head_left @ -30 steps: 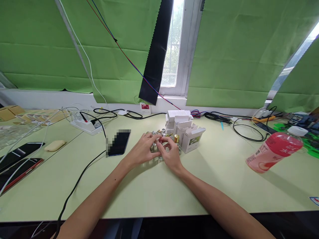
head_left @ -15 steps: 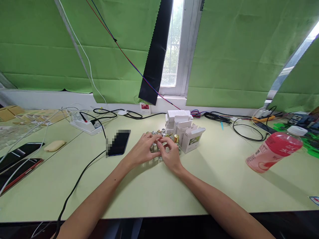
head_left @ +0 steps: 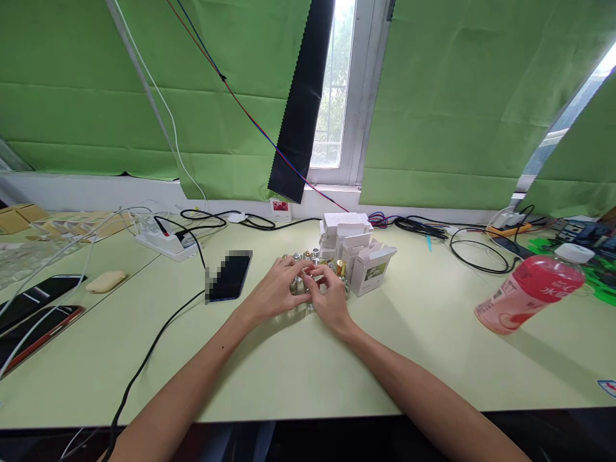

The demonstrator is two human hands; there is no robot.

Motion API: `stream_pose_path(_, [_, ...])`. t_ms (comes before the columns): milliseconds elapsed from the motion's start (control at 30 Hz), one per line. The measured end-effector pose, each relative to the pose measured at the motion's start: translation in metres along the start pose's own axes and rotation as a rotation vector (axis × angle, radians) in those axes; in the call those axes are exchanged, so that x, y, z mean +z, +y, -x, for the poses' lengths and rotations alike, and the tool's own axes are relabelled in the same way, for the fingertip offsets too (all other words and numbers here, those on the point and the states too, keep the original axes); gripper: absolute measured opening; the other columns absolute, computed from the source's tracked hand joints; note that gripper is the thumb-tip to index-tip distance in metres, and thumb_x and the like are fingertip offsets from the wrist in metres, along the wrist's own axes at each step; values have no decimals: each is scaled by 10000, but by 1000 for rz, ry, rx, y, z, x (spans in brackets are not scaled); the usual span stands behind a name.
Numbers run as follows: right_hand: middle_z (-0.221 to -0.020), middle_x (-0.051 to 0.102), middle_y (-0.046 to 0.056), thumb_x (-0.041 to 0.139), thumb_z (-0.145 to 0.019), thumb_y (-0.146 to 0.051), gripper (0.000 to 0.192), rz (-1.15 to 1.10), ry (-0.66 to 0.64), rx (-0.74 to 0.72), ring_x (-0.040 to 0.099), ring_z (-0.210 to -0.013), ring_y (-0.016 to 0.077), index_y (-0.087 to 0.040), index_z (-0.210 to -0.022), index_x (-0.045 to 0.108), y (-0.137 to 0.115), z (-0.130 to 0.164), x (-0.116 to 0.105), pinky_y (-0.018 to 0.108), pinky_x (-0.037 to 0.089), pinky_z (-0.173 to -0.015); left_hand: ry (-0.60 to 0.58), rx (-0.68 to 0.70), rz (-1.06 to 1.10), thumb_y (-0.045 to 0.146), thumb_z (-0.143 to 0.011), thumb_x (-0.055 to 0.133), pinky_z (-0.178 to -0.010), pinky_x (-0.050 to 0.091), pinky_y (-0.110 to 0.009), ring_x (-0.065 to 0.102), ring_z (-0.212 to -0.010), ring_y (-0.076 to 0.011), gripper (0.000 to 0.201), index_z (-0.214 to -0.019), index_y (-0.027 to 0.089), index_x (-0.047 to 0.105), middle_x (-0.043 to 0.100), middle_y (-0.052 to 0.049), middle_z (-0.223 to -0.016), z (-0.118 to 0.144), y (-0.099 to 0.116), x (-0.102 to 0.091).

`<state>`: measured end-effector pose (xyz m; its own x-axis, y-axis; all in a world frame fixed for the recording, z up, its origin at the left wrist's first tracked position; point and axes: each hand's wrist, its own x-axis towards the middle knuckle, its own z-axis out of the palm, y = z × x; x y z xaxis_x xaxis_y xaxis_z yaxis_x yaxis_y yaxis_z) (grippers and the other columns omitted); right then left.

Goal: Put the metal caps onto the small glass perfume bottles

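Small bottles [head_left: 312,260] clustered under left hand [head_left: 276,289] and right hand [head_left: 330,296]

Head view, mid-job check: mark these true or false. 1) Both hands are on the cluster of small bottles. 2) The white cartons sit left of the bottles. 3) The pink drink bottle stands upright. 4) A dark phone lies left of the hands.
1) True: left hand and right hand meet at the small bottles.
2) False: the white cartons sit right of and behind them.
3) False: the pink drink bottle lies on its side.
4) True: the phone lies there.
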<state>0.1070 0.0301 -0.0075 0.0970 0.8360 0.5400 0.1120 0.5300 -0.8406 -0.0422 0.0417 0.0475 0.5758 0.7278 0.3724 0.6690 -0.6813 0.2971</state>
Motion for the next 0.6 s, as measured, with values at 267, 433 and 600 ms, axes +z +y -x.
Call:
stream_pose_path(267, [-1018, 676, 65, 583, -917, -382, 183, 6, -7, 3, 636, -909, 197, -225, -826, 563, 0, 0, 0, 310, 492, -725, 11, 13, -6, 342, -797, 688, -936, 433, -416, 549, -1025, -265, 437, -1208, 255, 569, 641, -49, -1121, 0, -2, 1])
stream_pose_path(433, [-1003, 671, 61, 583, -919, -362, 174, 12, -11, -12, 630, -895, 191, -219, -824, 558, 1, 0, 0, 302, 482, -713, 8, 11, -11, 346, -804, 684, -946, 423, -415, 542, -1032, -263, 437, -1211, 243, 565, 635, -52, -1122, 0, -1, 1])
stream_pose_path(600, [-993, 665, 54, 573, -925, -352, 167, 15, -8, -28, 626, -882, 182, -214, -831, 557, 4, 1, 1, 290, 475, -703, 4, -3, -15, 333, -803, 682, -948, 420, -412, 544, -1019, -257, 433, -1211, 238, 568, 632, -52, -1097, 0, 2, -1])
